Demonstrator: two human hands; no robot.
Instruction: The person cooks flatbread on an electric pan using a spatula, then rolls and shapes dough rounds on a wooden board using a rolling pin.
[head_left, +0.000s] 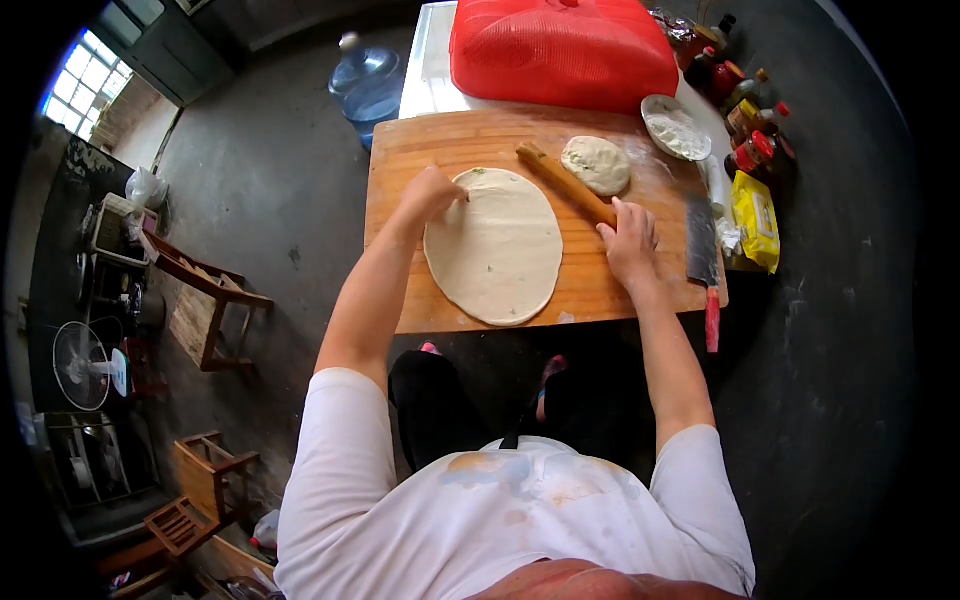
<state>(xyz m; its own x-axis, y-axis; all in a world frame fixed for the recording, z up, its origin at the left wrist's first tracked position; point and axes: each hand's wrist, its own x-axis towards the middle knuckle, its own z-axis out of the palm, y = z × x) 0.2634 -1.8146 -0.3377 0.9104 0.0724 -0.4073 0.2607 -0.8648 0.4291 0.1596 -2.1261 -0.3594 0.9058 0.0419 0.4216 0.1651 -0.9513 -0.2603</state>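
Observation:
A flat oval sheet of dough (495,250) lies on the wooden board (400,150), with small green flecks in it. At its upper left edge is my left hand (435,193), fingers curled and pinching the rim; the fingertips are slightly blurred. My right hand (632,242) is closed around the near end of a wooden rolling pin (565,183), which slants across the board to the right of the sheet. Just beyond the pin sits a thick round of dough (597,165). A knife (702,245) with a red handle lies along the board's right side, its handle sticking past the front edge.
Behind the board stands a big red cover (565,50). A bowl of flour (676,127) is at the back right, near several sauce bottles (750,120) and a yellow packet (755,220). A blue water jug (367,85) and a wooden chair (205,300) are to the left.

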